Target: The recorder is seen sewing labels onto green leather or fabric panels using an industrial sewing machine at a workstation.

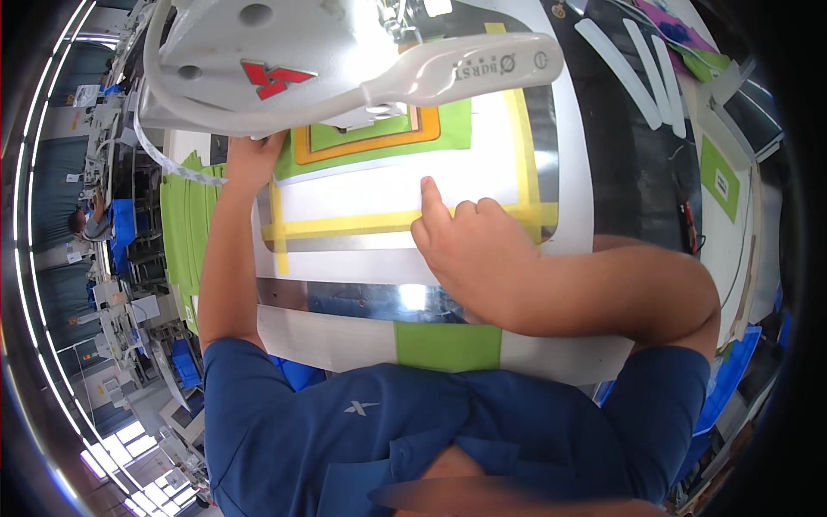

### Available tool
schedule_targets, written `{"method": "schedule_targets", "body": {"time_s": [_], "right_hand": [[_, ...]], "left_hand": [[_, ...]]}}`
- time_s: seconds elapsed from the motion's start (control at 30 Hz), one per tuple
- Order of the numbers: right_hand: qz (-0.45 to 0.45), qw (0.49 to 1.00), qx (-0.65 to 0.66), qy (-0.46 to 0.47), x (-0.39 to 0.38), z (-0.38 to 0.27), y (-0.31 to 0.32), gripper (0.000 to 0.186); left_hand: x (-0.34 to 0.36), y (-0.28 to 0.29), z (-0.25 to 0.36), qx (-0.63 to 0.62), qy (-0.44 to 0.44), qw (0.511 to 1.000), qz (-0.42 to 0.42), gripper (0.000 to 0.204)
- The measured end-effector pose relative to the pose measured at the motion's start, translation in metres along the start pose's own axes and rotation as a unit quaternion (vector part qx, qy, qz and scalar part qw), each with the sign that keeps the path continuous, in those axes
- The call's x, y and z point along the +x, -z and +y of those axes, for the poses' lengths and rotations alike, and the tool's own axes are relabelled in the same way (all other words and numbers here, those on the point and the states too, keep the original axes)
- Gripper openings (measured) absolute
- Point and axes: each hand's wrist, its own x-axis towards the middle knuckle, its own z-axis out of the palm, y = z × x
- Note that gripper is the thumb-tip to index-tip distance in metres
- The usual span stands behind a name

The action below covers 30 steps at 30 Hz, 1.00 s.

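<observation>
In front of me a green fabric panel point(457, 131) lies beneath a white sewing machine head point(207, 52), with an orange frame-shaped piece point(370, 149) on top of it. Under the panel is a white sheet point(362, 194) bordered with yellow tape point(345, 227). My left hand point(251, 162) is at the panel's left edge; its fingers are mostly hidden behind the machine head. Over the sheet's lower right part is my right hand point(474, 246), its index finger stretched forward and the others bent. Nothing shows in it.
A white lamp point(474, 73) on a bent neck hangs over the work. Stacked green fabric point(191, 233) lies left. On the right are white strips point(616, 73), a red-handled tool point(687, 224) and a labelled green piece point(717, 164). Another green piece point(448, 346) lies near my chest.
</observation>
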Motion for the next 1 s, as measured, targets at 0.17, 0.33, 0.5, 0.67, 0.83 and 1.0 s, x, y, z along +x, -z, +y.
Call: {"method": "schedule_targets", "body": {"time_s": [0.17, 0.33, 0.5, 0.67, 0.83, 1.0], "right_hand": [[-0.106, 0.992, -0.059, -0.028, -0.012, -0.006, 0.022, 0.052], [-0.117, 0.988, -0.09, -0.037, -0.022, -0.017, 0.014, 0.033], [-0.191, 0.973, -0.121, -0.05, -0.024, -0.018, 0.027, 0.036], [-0.206, 0.968, -0.135, -0.046, -0.023, -0.02, 0.029, 0.044], [-0.202, 0.967, -0.144, -0.059, -0.018, -0.025, 0.02, 0.047], [-0.214, 0.964, -0.158, -0.007, -0.019, -0.022, 0.021, 0.047]], "left_hand": [[-0.006, -0.002, 0.049, -0.011, 0.073, 0.996, -0.043, 0.029], [-0.012, -0.016, 0.093, -0.122, 0.161, 0.979, 0.0, 0.034], [-0.017, -0.024, 0.108, -0.108, 0.126, 0.976, -0.143, 0.041], [-0.023, -0.038, 0.123, -0.218, 0.058, 0.969, -0.099, 0.03], [-0.022, -0.035, 0.107, -0.187, 0.08, 0.975, -0.091, 0.029], [-0.061, 0.021, 0.064, -0.174, 0.136, 0.975, 0.019, 0.022]]}}
